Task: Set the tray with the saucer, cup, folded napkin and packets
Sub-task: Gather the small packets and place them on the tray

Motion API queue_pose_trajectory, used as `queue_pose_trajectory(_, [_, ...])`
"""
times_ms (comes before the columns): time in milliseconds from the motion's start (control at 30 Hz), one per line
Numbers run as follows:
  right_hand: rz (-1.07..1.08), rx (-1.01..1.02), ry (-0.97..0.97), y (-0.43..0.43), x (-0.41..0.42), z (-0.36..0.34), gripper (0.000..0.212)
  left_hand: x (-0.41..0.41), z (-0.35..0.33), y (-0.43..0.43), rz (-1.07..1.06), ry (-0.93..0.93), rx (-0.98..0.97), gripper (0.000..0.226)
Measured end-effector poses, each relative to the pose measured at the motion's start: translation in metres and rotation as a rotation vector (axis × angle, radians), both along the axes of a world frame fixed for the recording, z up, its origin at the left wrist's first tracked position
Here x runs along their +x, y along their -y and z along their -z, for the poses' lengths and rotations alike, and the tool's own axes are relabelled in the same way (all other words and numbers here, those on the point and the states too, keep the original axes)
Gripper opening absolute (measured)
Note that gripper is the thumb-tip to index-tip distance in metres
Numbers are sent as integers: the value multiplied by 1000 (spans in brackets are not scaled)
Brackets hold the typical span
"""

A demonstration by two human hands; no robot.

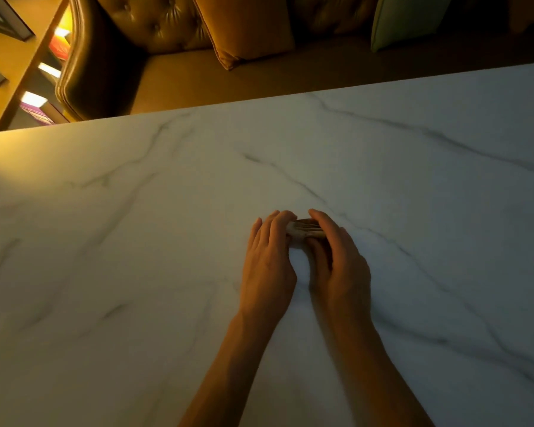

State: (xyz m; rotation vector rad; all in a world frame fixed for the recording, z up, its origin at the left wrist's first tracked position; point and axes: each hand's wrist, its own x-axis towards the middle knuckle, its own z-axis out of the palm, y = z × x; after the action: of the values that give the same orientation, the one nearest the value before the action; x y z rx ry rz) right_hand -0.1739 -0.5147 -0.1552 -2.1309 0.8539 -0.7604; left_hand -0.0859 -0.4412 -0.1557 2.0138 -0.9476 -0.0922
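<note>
**Both hands on a small stack of packets, mid-worktop**

Head view. A white, grey-veined marble worktop (pixel 136 241) fills most of the frame. Lighting is dim and warm, strongest at the upper left.

The packets (pixel 305 228), a small pale bundle, lie low on the worktop just right of centre, caught between the two hands. Only their top edges show, and the count cannot be told.

The left hand (pixel 269 260) lies palm-down. Its fingers (pixel 279 223) are close together and curl at the tips over the left end of the bundle. The thumb is hidden.

The right hand (pixel 339 263) stands on its edge. Its fingers (pixel 321 220) curve round the far and right side of the bundle, and its thumb is tucked in shadow against the near side. Both forearms are bare and enter from the bottom edge.

Beyond the far edge of the worktop stands a tufted brown leather sofa (pixel 111 57) with an orange cushion (pixel 247 26) and a green cushion (pixel 407 20). A wooden shelf (pixel 22 78) holding books is at the upper left.
</note>
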Motion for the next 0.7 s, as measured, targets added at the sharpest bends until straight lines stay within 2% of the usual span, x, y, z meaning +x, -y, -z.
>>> queue_pose_trajectory(100, [8,54,-4,-2,-3,-8,40,1,-6,-5,1,-59,-47,44])
queue_pose_trajectory(300, [-41,409,-153,-2,-28,-39,40,0,-33,-39,53,-441,77,34])
queue_pose_trajectory(367, [-67,626,-173,-12,-44,-59,35,-5,-53,-60,37,-651,132,24])
queue_pose_trajectory(467, [-75,907,-185,-41,-72,-87,35,-26,-93,-98,29,-1086,168,19])
queue_pose_trajectory(567, [-89,1108,-109,-78,-100,-120,34,-48,-135,-134,20,-1193,135,20])
queue_pose_trajectory(700, [-83,1181,-52,-116,-128,-160,38,-73,-178,-169,4,-1246,87,27])
